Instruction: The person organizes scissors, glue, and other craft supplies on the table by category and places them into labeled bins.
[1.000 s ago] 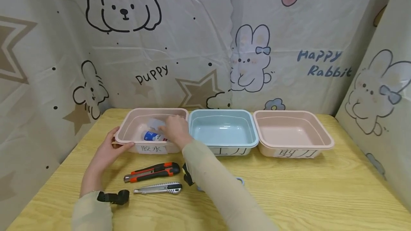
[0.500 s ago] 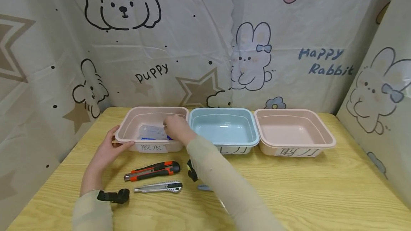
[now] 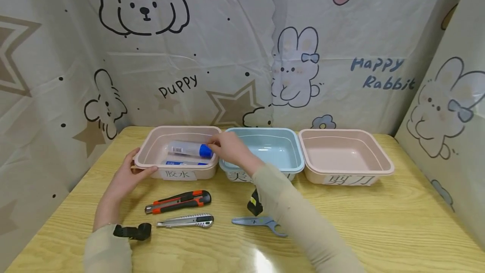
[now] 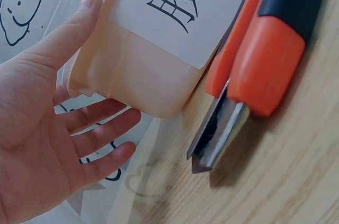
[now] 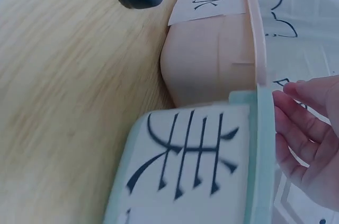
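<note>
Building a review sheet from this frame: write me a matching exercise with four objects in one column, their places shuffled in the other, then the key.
1. blue-capped tube
2. light-blue bin
3. blue scissors
4. orange-and-black cutter

A. on the table, alongside the silver cutter, to its right
B. between the left pink bin and right pink bin
C. between the left pink bin and the silver cutter
D. inside the left pink bin

Pairs: 1-D, 2-B, 3-A, 4-C

Soft light, white glare on tabletop (image 3: 379,226)
</note>
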Demonstrator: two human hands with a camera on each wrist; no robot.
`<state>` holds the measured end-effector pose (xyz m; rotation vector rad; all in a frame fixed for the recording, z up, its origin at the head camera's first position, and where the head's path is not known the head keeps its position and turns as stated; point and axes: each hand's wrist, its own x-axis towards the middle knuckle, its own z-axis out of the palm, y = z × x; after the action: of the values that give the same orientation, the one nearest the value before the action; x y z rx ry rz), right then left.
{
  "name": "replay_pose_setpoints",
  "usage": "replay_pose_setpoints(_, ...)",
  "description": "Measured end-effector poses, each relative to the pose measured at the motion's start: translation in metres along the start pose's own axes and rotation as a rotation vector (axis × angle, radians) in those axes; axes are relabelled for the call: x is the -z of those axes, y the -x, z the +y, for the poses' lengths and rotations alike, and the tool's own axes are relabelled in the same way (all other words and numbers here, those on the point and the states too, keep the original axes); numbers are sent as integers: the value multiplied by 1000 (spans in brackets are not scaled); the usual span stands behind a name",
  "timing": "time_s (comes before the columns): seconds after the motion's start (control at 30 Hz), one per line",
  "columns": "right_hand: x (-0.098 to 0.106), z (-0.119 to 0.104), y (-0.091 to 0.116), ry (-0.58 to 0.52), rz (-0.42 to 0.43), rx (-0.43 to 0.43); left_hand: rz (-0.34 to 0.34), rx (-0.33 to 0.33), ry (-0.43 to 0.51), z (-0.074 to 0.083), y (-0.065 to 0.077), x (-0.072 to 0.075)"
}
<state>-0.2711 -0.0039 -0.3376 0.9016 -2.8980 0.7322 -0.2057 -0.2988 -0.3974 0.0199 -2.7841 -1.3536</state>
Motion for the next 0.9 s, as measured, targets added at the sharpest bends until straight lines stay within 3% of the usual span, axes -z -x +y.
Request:
replay_pose_setpoints(0.3, 7, 24, 39, -69, 91, -14, -4, -9, 17, -1, 1, -3)
replay_pose_setpoints(0.53, 14, 43, 71, -95, 245, 17, -10, 3, 20, 0, 1, -6)
replay_pose_setpoints(0.73, 26, 66, 102, -159, 313, -27, -13, -14, 8, 0, 0, -4)
replay_pose_setpoints(0.9, 38, 86, 124, -137, 365, -62, -7, -27, -30, -2, -1, 2)
